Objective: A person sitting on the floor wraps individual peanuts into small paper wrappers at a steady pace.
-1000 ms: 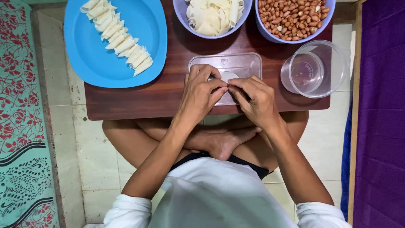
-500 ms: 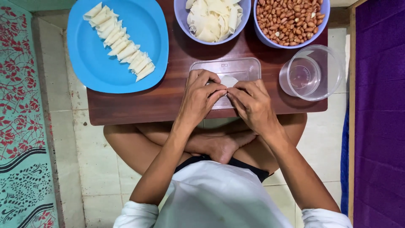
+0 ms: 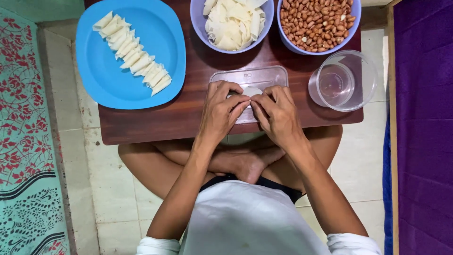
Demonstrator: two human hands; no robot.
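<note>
My left hand (image 3: 222, 111) and my right hand (image 3: 277, 114) meet fingertip to fingertip over a clear plastic lid (image 3: 264, 75) on a low dark wooden table (image 3: 155, 120). Together they pinch a small white dough wrapper (image 3: 251, 91); only its top edge shows past my fingers. A blue plate (image 3: 101, 82) at the left carries a row of several folded white pieces (image 3: 133, 57). Behind my hands stand a lilac bowl of white wrapper sheets (image 3: 232, 21) and a lilac bowl of peanuts (image 3: 315, 19).
A clear round container (image 3: 342, 81) with a little water sits at the table's right corner. My crossed legs (image 3: 245, 163) lie under the table on pale floor tiles. A patterned teal and red mat (image 3: 23, 141) lies left, purple cloth (image 3: 424, 127) right.
The view has drifted slightly, so the table sits a little lower in frame. My hands stay together over the lid, fingers working the white wrapper with small movements.
</note>
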